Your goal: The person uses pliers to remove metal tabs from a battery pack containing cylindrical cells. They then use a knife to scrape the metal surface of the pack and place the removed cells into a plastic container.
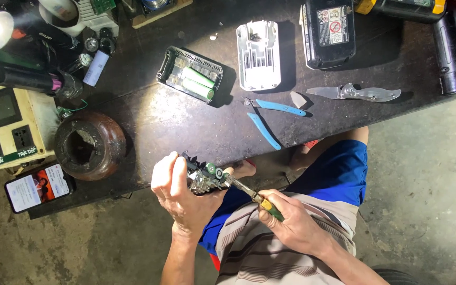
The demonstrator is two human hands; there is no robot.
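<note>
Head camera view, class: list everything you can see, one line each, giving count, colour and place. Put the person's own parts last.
Battery cell assembly: one, green and metallic, held at the bench's near edge.
Screwdriver: one, green-yellow handle, tip against the assembly.
Open battery case: one, dark with green cells, bench centre.
Case lid: one, white, right of the case.
Cutters: one, blue handles, bench middle.
Shears: one, silver, right.
Battery pack: one, black, top right.
Round pot: one, brown, left.
Socket box: one, cream, far left.
Phone: one, lit, lower left.
Left hand: grips the assembly.
Right hand: grips the screwdriver.
</note>
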